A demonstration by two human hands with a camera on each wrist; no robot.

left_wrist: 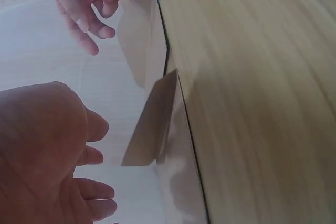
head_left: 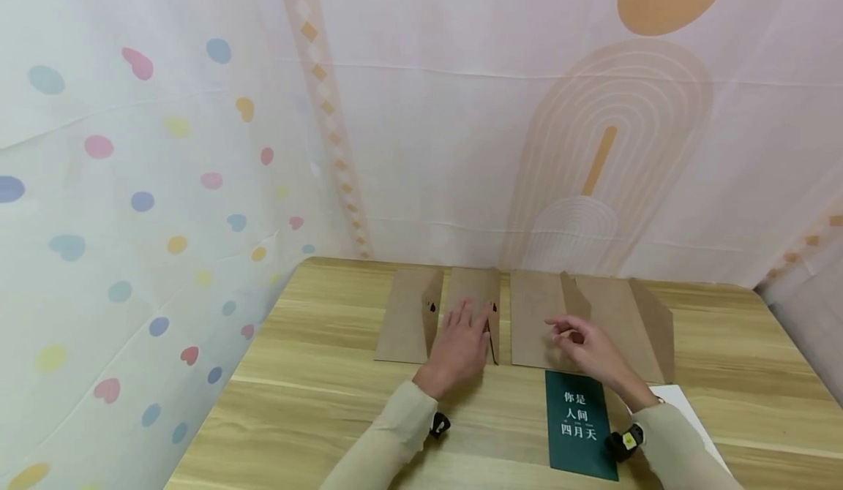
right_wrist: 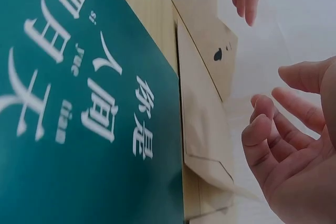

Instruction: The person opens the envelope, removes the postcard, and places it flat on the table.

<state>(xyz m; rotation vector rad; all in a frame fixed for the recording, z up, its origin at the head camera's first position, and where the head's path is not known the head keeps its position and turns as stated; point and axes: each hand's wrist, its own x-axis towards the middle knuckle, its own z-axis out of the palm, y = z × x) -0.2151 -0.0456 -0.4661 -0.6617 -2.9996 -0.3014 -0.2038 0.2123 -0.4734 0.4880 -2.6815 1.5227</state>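
Brown kraft-paper folders with raised side flaps lie in a row. My left hand is over the second folder from the left, fingers extended; in the left wrist view its fingers look apart from the upright flap. Loosely curled and holding nothing, my right hand hovers over the third folder. Below that wrist lies a dark green booklet with white Chinese characters, its cover filling much of the right wrist view. Small black marks show on the flaps of the two left folders.
The leftmost folder and the rightmost folder flank the others. A white sheet lies partly under the right forearm. The wooden table meets a patterned curtain at its back edge.
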